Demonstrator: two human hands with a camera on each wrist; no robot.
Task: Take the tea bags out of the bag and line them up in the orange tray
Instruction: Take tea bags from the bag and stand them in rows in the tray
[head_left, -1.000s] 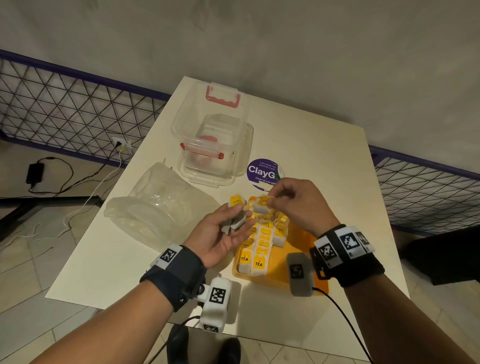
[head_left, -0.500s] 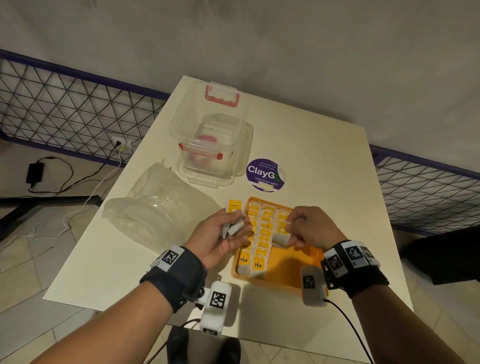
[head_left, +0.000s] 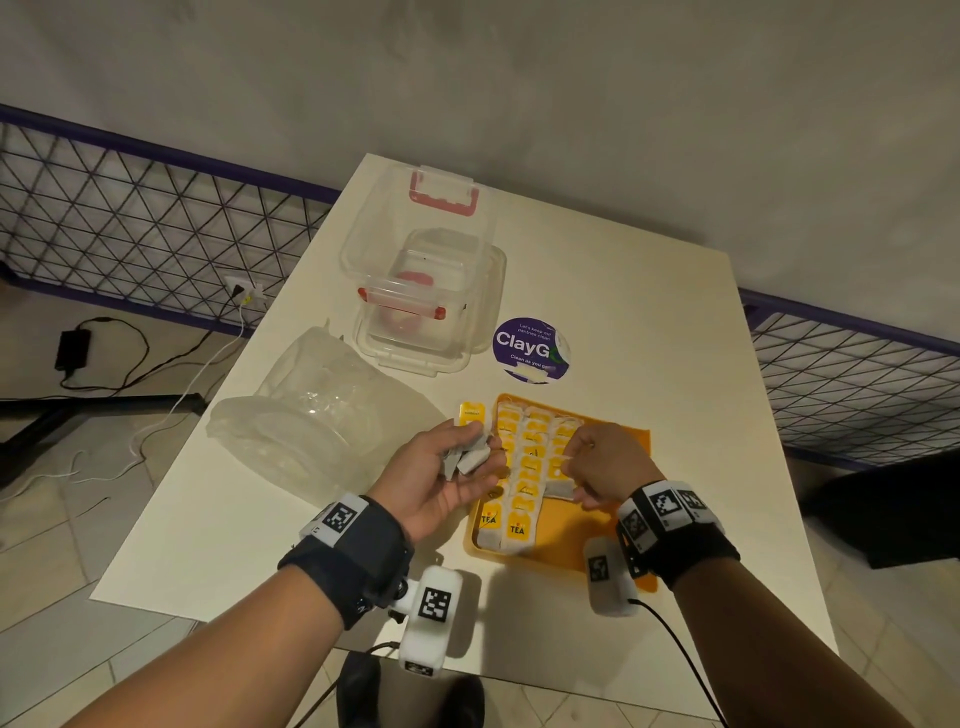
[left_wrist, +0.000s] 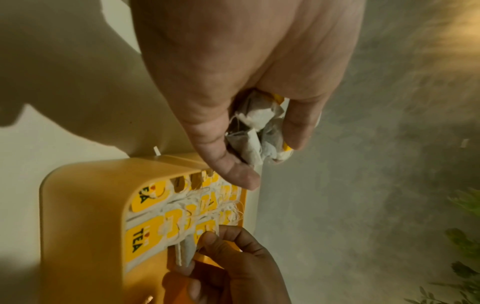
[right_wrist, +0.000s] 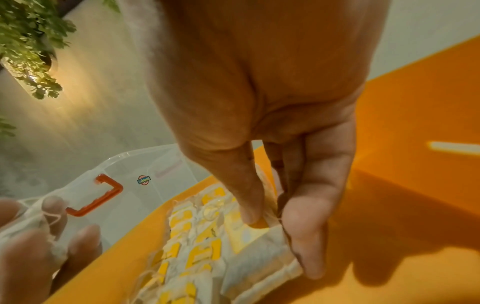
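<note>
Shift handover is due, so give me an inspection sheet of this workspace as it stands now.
Surface: white table, bare at its right side.
Job's things: orange tray holds rows of tea bags with yellow tags; clear plastic bag lies left of it.
Clutter: clear lidded container with red latches; round purple ClayGo sticker; one yellow tag just outside the tray's far left corner.
Grips: left hand holds several tea bags; right hand pinches one tea bag in the tray.
Cables: power adapter and cords on the floor; wrist-camera cable.
Surroundings: wire mesh fence, grey wall, tiled floor.
</note>
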